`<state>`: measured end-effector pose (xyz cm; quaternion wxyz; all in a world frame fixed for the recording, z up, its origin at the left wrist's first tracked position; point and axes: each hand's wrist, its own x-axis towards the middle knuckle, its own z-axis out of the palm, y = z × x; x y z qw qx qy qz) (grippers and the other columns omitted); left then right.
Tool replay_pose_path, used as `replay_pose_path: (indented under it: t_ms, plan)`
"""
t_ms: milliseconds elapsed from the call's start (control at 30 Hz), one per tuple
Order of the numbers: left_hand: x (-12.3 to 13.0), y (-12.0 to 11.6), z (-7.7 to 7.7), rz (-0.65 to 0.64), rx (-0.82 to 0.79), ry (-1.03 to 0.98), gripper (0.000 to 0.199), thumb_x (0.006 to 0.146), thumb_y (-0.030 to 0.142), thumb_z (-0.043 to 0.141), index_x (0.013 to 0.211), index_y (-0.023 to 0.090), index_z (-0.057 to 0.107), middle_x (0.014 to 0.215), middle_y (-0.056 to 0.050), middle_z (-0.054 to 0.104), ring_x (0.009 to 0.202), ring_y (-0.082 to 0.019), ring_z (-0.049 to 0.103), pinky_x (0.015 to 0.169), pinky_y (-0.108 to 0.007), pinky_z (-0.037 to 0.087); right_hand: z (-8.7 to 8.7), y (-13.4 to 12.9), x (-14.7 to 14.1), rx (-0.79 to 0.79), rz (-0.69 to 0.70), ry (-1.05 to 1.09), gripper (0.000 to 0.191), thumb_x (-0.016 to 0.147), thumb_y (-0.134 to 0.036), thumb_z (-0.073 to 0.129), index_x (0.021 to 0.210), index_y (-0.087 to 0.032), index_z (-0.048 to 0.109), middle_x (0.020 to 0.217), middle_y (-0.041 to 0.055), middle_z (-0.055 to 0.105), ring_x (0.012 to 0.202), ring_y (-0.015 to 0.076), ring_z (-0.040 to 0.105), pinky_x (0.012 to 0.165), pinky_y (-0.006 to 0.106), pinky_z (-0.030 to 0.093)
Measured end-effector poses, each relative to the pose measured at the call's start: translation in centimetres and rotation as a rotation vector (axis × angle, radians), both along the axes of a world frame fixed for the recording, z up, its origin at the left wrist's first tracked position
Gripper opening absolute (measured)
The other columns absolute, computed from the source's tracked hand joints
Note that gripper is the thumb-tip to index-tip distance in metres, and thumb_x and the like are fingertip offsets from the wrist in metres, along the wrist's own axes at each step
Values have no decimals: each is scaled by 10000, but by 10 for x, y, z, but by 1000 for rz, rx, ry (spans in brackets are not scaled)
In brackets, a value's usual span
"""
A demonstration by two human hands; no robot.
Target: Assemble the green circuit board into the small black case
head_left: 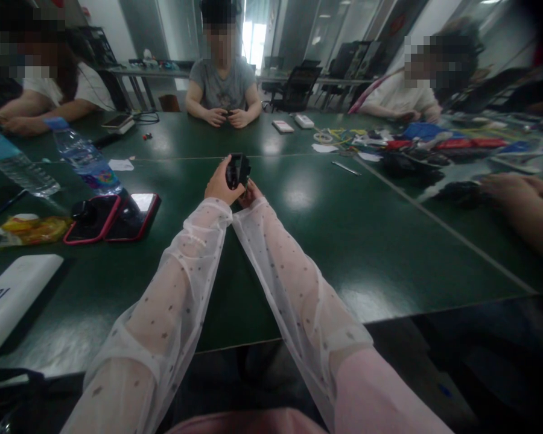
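Note:
A small black device [238, 171] is held up over the green table [271, 241], straight ahead of me. My left hand [221, 184] grips it from the left side, fingers wrapped round its edge. On the lower right of the same device is my right hand [252, 193], partly hidden behind it, with its fingers closed against it. Sheer white dotted sleeves cover both forearms.
Left: water bottles [88, 160], a yellow packet [34, 230], two red-edged phones [133, 217] and a white power bank [18, 295]. Right: a pen [346, 168], cables [339, 138] and a person's arm [525, 205]. Across sits a person in grey [224, 90]; others sit either side.

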<state>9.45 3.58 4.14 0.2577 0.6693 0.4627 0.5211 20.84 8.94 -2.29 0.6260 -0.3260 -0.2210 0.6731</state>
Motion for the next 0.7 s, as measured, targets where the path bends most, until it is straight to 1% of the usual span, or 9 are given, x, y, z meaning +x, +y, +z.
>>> replay_pose_path:
  t_ms: [133,233,300,367,433,500,533,600,700]
  plan:
    - [-10,23,-9,30,-87,-259,770,672,68,666,1395,224,453,1408,-88,540,1294,-263,529,1089,-386,437,5,1,-5,-113,-93,61,185,883,-158,537,1012,-281,588,706,-83,667,759,125,660,825,322,557]
    - [-17,29,-14,10,-310,-487,657,722,137,628,1361,191,484,1239,-96,656,1168,-266,627,989,-406,521,8,-2,-6,-97,-78,39,115,895,-189,530,958,-264,591,757,-61,689,803,129,672,822,315,550]
    - [-22,25,-17,-62,-446,-623,505,785,222,598,1285,168,553,1108,-89,709,1099,-275,664,945,-432,550,9,-5,-5,-57,-42,22,77,896,-214,541,935,-257,592,785,-43,704,845,136,681,841,325,542]
    - [-27,19,-21,-189,-568,-717,396,861,397,559,1146,136,641,1012,-112,731,1072,-297,676,917,-448,565,9,-9,-3,-14,4,23,53,889,-226,563,931,-249,587,796,-27,715,862,148,688,851,343,538]
    - [-31,18,-27,-178,-613,-792,555,872,638,481,1044,150,681,960,-122,737,1074,-307,676,901,-442,572,8,-11,-2,18,42,38,44,887,-230,572,930,-242,578,810,-11,722,872,160,692,845,360,539]
    - [-35,21,-32,-88,-717,-794,686,869,750,351,966,160,688,899,-137,737,1068,-314,678,878,-450,573,6,-10,-1,32,62,51,33,894,-229,565,925,-237,574,822,-5,725,878,164,693,836,360,542]
    - [-37,25,-35,-35,-755,-795,723,882,760,277,930,163,683,867,-141,734,1063,-308,679,868,-443,572,5,-9,-1,35,68,56,32,901,-231,558,927,-236,575,823,-3,726,876,162,694,832,355,544]
    - [-41,31,-39,9,-779,-828,726,900,753,218,898,180,664,844,-123,731,1075,-276,673,870,-411,565,3,-7,0,41,80,60,48,914,-236,541,939,-232,582,821,-3,726,862,158,696,824,341,548]
    - [-45,37,-43,13,-787,-858,705,912,744,188,854,208,643,834,-96,726,1071,-241,670,864,-389,554,3,-6,0,25,96,50,86,927,-250,524,966,-224,597,828,5,729,860,159,697,808,329,555]
